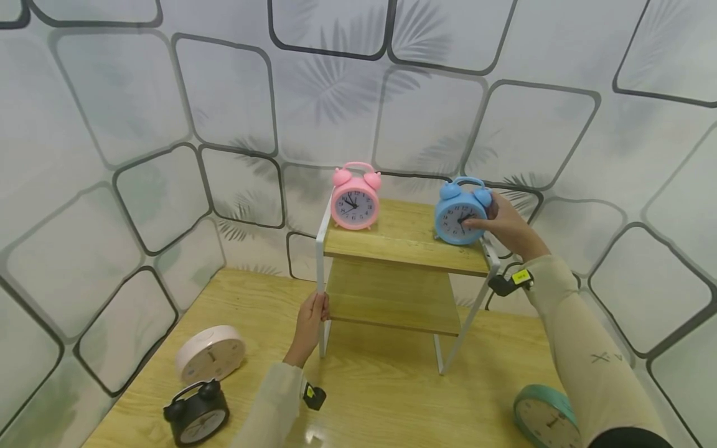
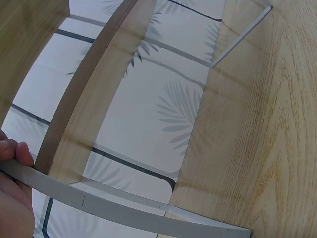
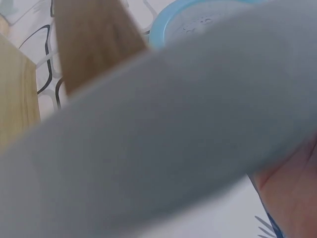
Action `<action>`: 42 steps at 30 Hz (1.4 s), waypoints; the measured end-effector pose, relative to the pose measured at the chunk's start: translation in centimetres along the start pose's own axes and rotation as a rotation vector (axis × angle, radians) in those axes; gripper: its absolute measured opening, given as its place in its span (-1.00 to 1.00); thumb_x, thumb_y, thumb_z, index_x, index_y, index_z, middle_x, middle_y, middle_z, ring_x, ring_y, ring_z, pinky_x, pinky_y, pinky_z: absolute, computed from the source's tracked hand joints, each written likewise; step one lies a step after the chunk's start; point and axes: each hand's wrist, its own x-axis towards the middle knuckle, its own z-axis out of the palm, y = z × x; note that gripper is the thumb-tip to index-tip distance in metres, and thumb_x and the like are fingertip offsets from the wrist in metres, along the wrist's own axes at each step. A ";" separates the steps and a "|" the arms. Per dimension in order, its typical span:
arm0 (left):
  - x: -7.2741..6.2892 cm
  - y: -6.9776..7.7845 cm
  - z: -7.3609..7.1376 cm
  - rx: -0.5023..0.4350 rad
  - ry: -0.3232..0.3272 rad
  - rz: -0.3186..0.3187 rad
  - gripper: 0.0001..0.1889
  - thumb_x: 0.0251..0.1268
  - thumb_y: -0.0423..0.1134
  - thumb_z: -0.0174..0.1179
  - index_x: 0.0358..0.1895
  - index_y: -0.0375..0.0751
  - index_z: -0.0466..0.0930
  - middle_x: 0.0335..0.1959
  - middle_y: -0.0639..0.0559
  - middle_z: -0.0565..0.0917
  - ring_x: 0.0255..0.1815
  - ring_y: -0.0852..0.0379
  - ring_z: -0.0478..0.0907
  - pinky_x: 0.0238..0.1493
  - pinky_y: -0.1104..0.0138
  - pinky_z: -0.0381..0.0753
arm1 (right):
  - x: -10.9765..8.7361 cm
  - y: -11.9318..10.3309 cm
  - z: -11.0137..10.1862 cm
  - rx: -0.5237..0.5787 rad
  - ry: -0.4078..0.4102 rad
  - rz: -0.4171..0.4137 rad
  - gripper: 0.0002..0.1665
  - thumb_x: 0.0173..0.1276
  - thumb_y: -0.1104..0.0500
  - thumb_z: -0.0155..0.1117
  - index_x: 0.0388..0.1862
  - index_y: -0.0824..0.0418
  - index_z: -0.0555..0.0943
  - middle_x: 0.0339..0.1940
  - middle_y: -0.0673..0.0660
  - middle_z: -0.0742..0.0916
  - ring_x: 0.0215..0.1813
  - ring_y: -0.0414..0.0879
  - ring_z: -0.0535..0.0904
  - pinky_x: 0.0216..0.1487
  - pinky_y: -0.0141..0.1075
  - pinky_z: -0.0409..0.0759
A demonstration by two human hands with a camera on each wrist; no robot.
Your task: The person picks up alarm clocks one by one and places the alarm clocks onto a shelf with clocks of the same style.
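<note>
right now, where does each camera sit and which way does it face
Head: on the head, facing forward and down at the shelf; left hand, right hand, sleeves show.
Left wrist: on that wrist, facing the shelf's pale leg; hand at left edge.
Right wrist: on that wrist, facing a blurred pale bar; hand at lower right.
Head and right wrist share the blue clock.

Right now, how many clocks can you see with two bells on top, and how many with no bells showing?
Clocks with two bells: 3 (pink clock, blue clock, black clock)
Clocks with no bells showing: 2 (pale clock, green clock, which is partly cut off)
Total: 5 clocks
</note>
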 end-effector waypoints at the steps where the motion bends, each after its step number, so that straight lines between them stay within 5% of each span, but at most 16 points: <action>1: 0.0 0.0 0.0 0.001 0.000 -0.004 -0.66 0.52 -0.45 -0.36 -0.49 -0.56 0.19 -0.65 -0.35 0.19 -0.66 0.11 0.16 -0.59 0.40 0.25 | 0.0 0.0 0.0 0.021 -0.005 -0.005 -0.30 0.30 0.22 0.25 0.29 0.27 0.10 0.06 0.03 0.47 0.04 -0.34 0.48 0.02 -0.53 0.49; 6: 0.0 0.0 0.0 0.003 0.003 -0.026 -0.66 0.52 -0.43 -0.36 -0.48 -0.54 0.20 -0.66 -0.24 0.21 -0.63 0.35 0.20 -0.56 0.48 0.28 | 0.1 0.1 0.2 0.101 -0.013 -0.028 -0.23 0.31 0.31 0.22 0.39 0.21 0.06 0.13 -0.03 0.44 0.12 -0.32 0.45 0.04 -0.53 0.49; 18: 0.0 -0.1 0.0 0.003 -0.006 -0.009 -0.66 0.52 -0.43 -0.36 -0.49 -0.53 0.19 -0.66 -0.26 0.20 -0.63 0.36 0.20 -0.61 0.33 0.24 | -0.1 -0.1 0.2 0.135 -0.007 -0.041 -0.21 0.32 0.29 0.21 0.41 0.26 0.04 0.09 -0.06 0.48 0.09 -0.34 0.48 0.02 -0.53 0.51; 22: 0.0 0.0 0.0 0.007 -0.001 -0.014 -0.66 0.52 -0.44 -0.36 -0.49 -0.53 0.20 -0.66 -0.28 0.20 -0.63 0.31 0.19 -0.55 0.52 0.27 | -0.2 0.1 -0.1 0.110 0.015 -0.010 -0.15 0.32 0.27 0.22 0.46 0.26 -0.01 0.14 0.05 0.51 0.06 -0.37 0.51 0.01 -0.53 0.53; 28: 0.0 0.2 0.0 0.021 0.002 0.000 -0.67 0.52 -0.45 -0.36 -0.48 -0.53 0.21 -0.65 -0.32 0.20 -0.65 0.01 0.16 -0.56 0.51 0.28 | -0.5 0.0 -0.7 0.067 0.048 0.037 -0.08 0.32 0.22 0.24 0.50 0.17 -0.06 0.31 0.31 0.41 0.05 -0.44 0.49 0.01 -0.59 0.49; 34: 0.0 0.3 0.0 0.035 0.006 0.002 -0.67 0.52 -0.45 -0.35 -0.49 -0.53 0.21 -0.64 -0.34 0.21 -0.64 -0.04 0.17 -0.55 0.52 0.29 | -0.9 0.1 -1.0 0.129 0.015 -0.002 -0.11 0.32 0.28 0.22 0.49 0.28 -0.04 0.21 0.02 0.51 0.07 -0.45 0.51 0.04 -0.60 0.49; 42: 0.0 0.3 0.0 0.025 0.007 -0.018 -0.66 0.52 -0.44 -0.36 -0.48 -0.53 0.21 -0.66 -0.27 0.21 -0.63 0.27 0.19 -0.55 0.52 0.27 | -1.5 0.6 -1.5 0.166 0.010 -0.066 -0.19 0.32 0.31 0.20 0.45 0.37 0.06 0.03 -0.25 0.58 0.06 -0.45 0.53 0.04 -0.61 0.48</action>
